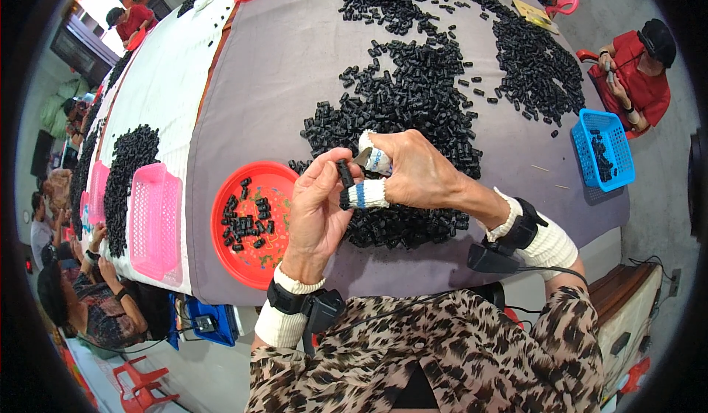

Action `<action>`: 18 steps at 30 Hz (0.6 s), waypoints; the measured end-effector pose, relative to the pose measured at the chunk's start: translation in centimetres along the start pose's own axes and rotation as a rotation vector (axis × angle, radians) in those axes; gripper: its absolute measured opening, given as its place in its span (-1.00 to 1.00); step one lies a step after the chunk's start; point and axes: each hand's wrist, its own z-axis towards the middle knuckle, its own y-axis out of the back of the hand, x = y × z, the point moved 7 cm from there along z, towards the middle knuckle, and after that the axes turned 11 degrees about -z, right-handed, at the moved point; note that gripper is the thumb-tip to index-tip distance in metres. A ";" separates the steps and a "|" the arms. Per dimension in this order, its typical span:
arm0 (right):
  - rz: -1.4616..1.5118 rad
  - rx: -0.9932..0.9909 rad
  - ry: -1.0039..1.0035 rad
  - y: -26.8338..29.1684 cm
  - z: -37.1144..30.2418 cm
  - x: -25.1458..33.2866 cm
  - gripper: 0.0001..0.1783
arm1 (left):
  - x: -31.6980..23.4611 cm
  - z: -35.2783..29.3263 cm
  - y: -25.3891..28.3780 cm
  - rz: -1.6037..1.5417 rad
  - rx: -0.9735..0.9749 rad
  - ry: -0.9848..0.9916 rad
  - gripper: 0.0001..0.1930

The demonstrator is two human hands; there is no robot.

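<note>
My left hand pinches a small black cylindrical part upright between thumb and fingertips. Right beside it is my right hand, closed, with white cloth covers on its thumb and finger. A small greyish blade shows between those covered fingers, its edge close to the top of the part; the rest of it is hidden. Under and beyond both hands spreads a large heap of similar black parts. To the left of my left hand lies a round red tray with several black parts in it.
A blue basket holding some black parts stands at the table's right side. On the left are a pink basket and another heap of parts on white cloth. People sit around the table, one in red at the right.
</note>
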 end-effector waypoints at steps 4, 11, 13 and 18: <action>0.003 0.016 -0.016 -0.2 0.0 0.0 -0.61 | -0.2 -0.3 -0.5 0.083 0.011 -0.004 -0.76; 0.025 0.052 -0.046 -0.7 0.4 -0.6 -0.57 | -1.6 -0.4 1.4 0.332 -0.145 -0.092 -0.76; 0.031 0.040 -0.099 -0.8 0.6 -2.2 -0.58 | -3.6 -1.4 2.0 0.472 -0.198 -0.194 -0.76; 0.029 -0.062 -0.180 1.4 -0.2 -5.5 -0.66 | -11.1 -5.5 7.5 1.098 -0.479 -0.509 -0.71</action>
